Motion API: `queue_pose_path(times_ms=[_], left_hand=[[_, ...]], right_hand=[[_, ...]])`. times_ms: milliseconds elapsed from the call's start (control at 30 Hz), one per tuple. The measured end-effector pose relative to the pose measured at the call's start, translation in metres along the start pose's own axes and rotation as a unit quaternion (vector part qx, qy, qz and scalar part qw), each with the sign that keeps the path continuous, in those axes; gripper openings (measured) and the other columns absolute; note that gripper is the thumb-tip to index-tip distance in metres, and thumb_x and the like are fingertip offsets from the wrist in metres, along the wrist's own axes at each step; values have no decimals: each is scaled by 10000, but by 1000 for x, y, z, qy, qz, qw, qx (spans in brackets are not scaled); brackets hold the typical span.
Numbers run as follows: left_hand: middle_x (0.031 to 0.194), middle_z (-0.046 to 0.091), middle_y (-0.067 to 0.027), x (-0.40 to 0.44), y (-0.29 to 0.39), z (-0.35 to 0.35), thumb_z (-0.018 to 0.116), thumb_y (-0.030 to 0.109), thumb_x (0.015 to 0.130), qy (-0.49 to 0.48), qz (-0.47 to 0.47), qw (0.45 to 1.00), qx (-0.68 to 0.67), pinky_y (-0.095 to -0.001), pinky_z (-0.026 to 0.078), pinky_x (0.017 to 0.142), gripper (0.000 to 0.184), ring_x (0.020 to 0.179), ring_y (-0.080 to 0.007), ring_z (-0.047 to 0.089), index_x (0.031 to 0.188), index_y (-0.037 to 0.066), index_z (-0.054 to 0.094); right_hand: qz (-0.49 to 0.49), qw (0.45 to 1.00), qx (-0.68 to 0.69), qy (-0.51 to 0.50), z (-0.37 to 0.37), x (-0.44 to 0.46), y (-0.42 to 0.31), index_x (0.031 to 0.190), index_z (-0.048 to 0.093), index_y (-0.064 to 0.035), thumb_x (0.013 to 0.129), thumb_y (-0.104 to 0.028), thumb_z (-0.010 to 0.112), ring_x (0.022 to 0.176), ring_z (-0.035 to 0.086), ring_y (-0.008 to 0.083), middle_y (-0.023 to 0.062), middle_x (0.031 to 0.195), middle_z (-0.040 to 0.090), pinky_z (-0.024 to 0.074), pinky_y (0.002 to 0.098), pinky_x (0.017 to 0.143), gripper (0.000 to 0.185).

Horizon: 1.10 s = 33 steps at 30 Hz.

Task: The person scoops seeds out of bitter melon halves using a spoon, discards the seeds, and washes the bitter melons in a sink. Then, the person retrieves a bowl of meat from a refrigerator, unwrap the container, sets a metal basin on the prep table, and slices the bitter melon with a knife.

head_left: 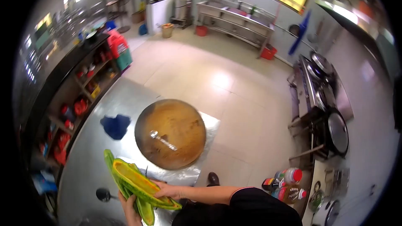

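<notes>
Both hands hold green-skinned gourd pieces [130, 176] with yellow insides over the near part of the metal counter [86, 163]; the fingers of the left hand [130, 209] are clamped round the lower side of the bundle, those of the right hand [166, 190] on the edge of the hollow upper piece. Just beyond the pieces, a round brown board [184, 119] carries a metal spoon [164, 141]; a dark blue cloth [115, 126] lies left of the board, a black ladle [103, 194] left of the left hand.
</notes>
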<state>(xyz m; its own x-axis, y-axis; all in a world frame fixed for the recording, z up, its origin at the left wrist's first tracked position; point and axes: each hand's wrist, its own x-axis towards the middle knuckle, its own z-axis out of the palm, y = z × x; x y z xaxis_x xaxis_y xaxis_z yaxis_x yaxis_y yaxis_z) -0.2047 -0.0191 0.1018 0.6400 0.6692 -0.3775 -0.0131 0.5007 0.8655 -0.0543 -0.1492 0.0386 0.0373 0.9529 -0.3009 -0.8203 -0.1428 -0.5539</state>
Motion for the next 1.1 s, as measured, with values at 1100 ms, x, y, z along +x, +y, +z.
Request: queue_pose_path(times_ms=[1100], left_hand=[[1309, 476, -115, 164, -248, 1008, 641, 12, 727, -493, -193, 849, 14, -394, 441, 996, 768, 1197, -263, 496, 1410, 56, 294]], right_hand=[[-411, 870, 67, 265, -550, -602, -525, 1365, 409, -30, 920, -120, 581, 1075, 570, 158, 70, 1219, 575, 467, 314, 927, 485]])
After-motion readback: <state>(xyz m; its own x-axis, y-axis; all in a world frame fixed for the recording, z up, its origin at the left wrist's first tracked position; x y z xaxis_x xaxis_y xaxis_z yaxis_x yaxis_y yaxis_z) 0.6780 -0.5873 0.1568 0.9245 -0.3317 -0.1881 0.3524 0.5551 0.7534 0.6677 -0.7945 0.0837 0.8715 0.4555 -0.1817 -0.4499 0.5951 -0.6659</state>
